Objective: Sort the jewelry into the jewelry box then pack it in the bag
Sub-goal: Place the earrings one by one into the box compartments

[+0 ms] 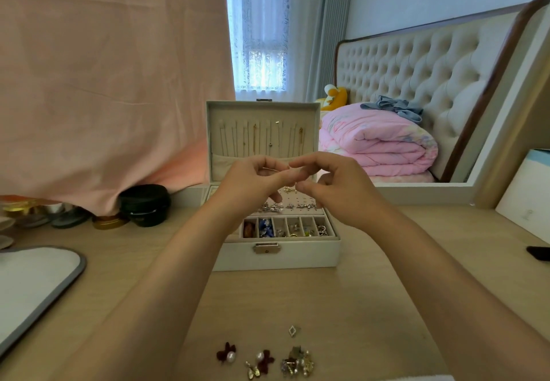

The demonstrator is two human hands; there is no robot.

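So the jewelry box (276, 257) is sat open in the middle of the frame on the table (372, 261), with its lid stood upright and a few fine chains hung inside it. The front row of small compartments is filled with mixed bits, and small silvery pieces are laid out on the padded panel behind that row.

Both hands are held up just above the box. A thin gold strand (271, 169) is pinched by the curled fingers of the left hand (256, 179). The right hand (337, 188) is brought right up against it, fingers curled in and index tip met with the left fingers. Whether the strand is actually gripped by the right hand too can't be told, since it's too small and half hidden.

More jewelry is left loose at the bottom centre of the frame:
- two dark red flower pieces (227, 352) with pearls
- a gold cluster (297, 361)
- a little diamond-shaped charm (292, 330) just above them

A black round case (145, 205) is parked at middle left, and a grey-rimmed white thing (44, 297) is seen at lower left.
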